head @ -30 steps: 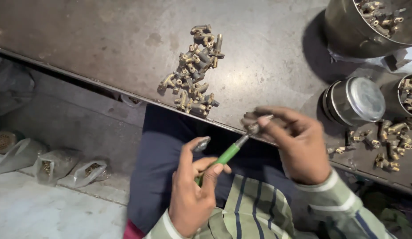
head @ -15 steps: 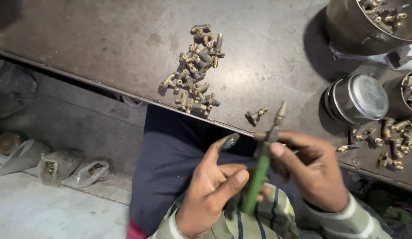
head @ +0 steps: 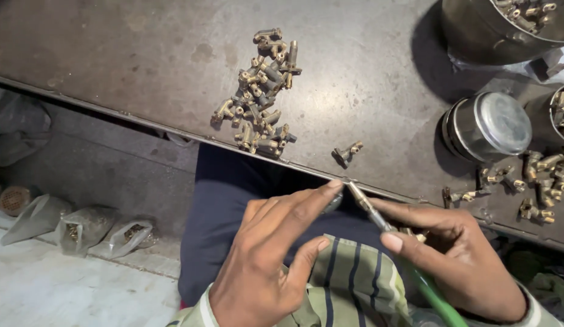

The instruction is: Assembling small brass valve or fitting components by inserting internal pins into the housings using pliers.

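My right hand (head: pixel 457 254) grips a green-handled screwdriver (head: pixel 409 266) whose metal tip points up at the table's front edge. A few small brass parts also sit in that palm. My left hand (head: pixel 276 254) is spread out, with its index fingertip touching the tool's tip and a small dark part beside it. A single brass fitting (head: pixel 347 152) lies on the dark metal table (head: pixel 142 66) just beyond the tip. A pile of brass fittings (head: pixel 262 97) lies further back to the left.
A shiny lidded tin (head: pixel 488 126) stands at the right, with loose brass fittings (head: pixel 536 181) in front of it. A metal bucket (head: pixel 494 30) holding fittings is at the top right. Plastic bags (head: pixel 82 227) lie on the floor at left.
The loose fitting left my right hand and now lies on the table. The screwdriver passed from my left hand to my right, and my left hand has spread its fingers.
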